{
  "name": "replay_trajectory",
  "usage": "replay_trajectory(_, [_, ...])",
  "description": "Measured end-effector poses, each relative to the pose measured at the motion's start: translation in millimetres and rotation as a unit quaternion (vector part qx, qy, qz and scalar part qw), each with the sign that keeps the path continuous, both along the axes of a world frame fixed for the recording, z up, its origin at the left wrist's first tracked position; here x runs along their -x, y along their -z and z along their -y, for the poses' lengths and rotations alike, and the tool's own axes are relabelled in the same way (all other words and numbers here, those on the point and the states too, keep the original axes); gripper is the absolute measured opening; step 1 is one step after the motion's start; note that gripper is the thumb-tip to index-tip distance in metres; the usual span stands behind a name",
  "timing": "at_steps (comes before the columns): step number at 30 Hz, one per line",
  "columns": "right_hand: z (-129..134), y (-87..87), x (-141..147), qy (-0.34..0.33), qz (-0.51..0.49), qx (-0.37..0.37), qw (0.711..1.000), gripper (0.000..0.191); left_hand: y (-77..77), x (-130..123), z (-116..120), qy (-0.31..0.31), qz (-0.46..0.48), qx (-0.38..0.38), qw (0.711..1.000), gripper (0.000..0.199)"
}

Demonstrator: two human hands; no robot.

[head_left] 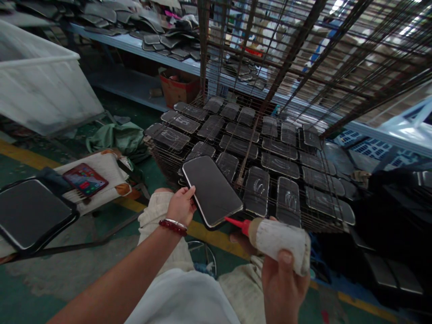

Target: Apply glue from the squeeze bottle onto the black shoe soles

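"Head view: what does the left grip [182, 204] have?"

"One black panel [216, 189], pinched at its left long edge with the thumb on top. The panel stretches away to the right of that grip."

"And the right grip [285, 281]?"

"Wrapped round a white bottle [281, 240]. Its red nozzle [239, 224] points left at the panel's near short edge; I can't tell whether the tip touches."

"Does the panel sit on the wire rack [248, 155]?"

"Can't tell. It overlaps the rack's near edge, toward the left corner."

"What's farther out?"

"More dark panels [257, 191] in rows from the rack's near edge to its far edge, several with shiny streaks. Off the rack's left corner, a phone [85, 179] lies on a pale seat [111, 167], and a white bin [50, 92] stands beyond."
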State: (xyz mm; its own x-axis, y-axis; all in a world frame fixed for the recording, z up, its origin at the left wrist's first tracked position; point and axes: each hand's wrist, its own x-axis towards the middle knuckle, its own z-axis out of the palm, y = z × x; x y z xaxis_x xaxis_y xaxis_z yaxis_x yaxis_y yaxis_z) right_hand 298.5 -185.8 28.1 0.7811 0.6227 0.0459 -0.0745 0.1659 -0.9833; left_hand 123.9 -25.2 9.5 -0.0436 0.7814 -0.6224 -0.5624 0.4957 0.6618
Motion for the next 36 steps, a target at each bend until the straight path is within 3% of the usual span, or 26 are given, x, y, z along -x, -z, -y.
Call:
replay_trajectory(5, [-15,-10.1,-22,0.051,0.040,-0.027,0.998,0.055,1.6,-1,0,-0.017,-0.001,-0.012,1.000,0.018])
replay_trajectory(9, [-11,-6.3,-16,0.054,0.028,-0.013,0.998,0.054,7.4,-2,-2,-0.020,0.003,-0.018,1.000,0.018])
replay_trajectory(13, [-3,3.6,-2,0.024,-0.024,-0.003,0.999,0.055,10.6,-3,-3,-0.039,-0.001,-0.015,0.999,0.016])
replay_trajectory(18, [4,15.2,10,0.021,-0.018,0.055,0.998,0.061,10.1,-6,-5,-0.047,-0.003,-0.018,0.999,0.015])
replay_trajectory(23, [2,12.3,15,-0.040,-0.084,0.024,0.995,0.065,3.7,-8,-5,-0.039,-0.004,-0.021,0.999,0.017])
replay_trajectory(30, [-17,-0.9,-21,0.074,-0.019,-0.005,0.997,0.053,-2.0,-8,-3,-0.020,-0.013,-0.034,0.999,0.015])
replay_trajectory(36, [-22,3.0,-44,0.087,-0.041,-0.047,0.994,0.049,3.0,-6,-2,-0.013,0.000,-0.051,0.999,0.015])
